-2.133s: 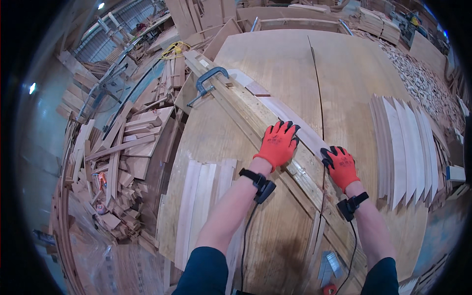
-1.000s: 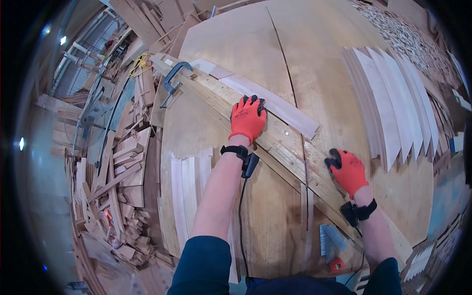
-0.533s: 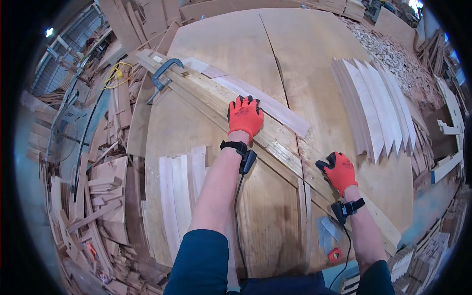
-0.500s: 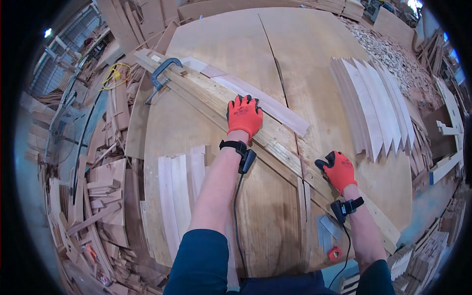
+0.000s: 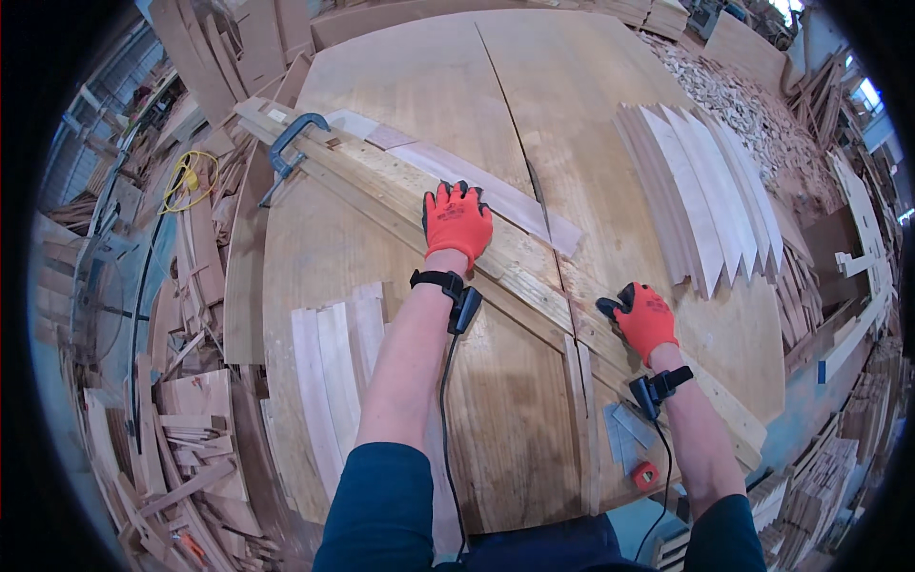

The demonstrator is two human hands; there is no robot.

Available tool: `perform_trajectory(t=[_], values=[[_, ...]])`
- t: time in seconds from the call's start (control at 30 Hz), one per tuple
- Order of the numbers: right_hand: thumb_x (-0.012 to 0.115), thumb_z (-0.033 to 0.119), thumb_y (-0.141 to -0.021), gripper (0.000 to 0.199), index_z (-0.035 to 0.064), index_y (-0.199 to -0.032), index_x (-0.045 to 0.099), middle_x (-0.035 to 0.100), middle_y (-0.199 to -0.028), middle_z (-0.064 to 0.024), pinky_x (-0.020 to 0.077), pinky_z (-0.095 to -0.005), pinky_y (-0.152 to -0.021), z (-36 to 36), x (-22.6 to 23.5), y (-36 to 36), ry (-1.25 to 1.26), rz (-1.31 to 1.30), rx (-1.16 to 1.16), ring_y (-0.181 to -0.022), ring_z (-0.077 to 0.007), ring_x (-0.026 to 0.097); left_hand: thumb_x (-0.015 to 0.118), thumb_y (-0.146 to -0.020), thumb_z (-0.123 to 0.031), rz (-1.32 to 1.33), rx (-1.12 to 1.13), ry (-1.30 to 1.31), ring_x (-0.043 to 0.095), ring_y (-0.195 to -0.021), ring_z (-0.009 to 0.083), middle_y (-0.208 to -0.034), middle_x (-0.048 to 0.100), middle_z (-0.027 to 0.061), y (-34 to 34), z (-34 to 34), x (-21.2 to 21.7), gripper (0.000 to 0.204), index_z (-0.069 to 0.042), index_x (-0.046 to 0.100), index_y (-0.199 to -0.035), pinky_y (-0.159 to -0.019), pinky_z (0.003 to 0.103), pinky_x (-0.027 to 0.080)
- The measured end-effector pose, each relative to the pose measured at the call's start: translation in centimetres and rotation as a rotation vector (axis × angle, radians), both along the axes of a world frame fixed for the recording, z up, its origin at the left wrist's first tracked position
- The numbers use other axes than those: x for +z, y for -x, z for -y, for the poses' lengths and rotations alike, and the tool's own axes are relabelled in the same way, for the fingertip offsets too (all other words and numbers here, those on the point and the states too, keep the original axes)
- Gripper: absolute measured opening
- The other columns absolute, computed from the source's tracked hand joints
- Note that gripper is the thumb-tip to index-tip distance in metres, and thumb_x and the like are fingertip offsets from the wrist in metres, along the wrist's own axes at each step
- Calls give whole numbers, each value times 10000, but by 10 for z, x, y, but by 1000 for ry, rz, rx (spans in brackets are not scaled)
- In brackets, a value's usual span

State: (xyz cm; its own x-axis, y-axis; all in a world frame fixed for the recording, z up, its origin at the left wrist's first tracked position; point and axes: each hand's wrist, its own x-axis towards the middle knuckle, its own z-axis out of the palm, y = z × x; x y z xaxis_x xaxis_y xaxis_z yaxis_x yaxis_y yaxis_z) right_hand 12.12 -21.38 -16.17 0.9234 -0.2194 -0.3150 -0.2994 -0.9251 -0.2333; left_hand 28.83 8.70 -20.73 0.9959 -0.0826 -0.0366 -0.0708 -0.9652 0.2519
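A long wooden beam [image 5: 519, 283] lies diagonally across the tabletop, from far left to near right. My left hand [image 5: 457, 224], in a red glove with black fingertips, rests on its middle with fingers stretched out. A pale wood strip [image 5: 496, 194] lies along the beam's far side, just beyond those fingers. Farther down the beam, my right hand [image 5: 645, 319], gloved alike, has its fingers curled in; whatever they hold, if anything, is hidden. A blue C-clamp [image 5: 286, 145] grips the beam's far-left end. Both wrists wear black straps with cabled devices.
Pale curved slats stand in a stack [image 5: 701, 191] at right, with more slats [image 5: 329, 377] at near left. A red tape measure [image 5: 645, 474] and grey metal plates [image 5: 624, 434] lie near the front edge. Scrap wood [image 5: 195, 448] heaps beside the table [image 5: 410, 71].
The whole scene has shifted slightly left and up in the view. Both hands keep about the same places on the beam.
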Motion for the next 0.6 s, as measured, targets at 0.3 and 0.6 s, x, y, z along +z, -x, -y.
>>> perform_trajectory(t=[0.3,0.6], values=[[732,413,-832,443,84,-1114,642,662,-1113,-166,522,-459,-887,19,-8,-33,75,35,49,-1059,-346,644,599,-922,-322,146,-65,1,421,-1370,369,-1396,564,117,-31,13,-19,408,-148,629,-1290,-1138,574,282],[724,443,-857,466,88,-1150,656,665,-1172,-147,524,-443,-920,10,-1,-9,11,-102,25,-1118,-329,638,508,-965,-363,-40,2,-49,369,-1432,383,-1510,484,157,-2,12,-21,506,-79,576,-1379,-1197,544,209]])
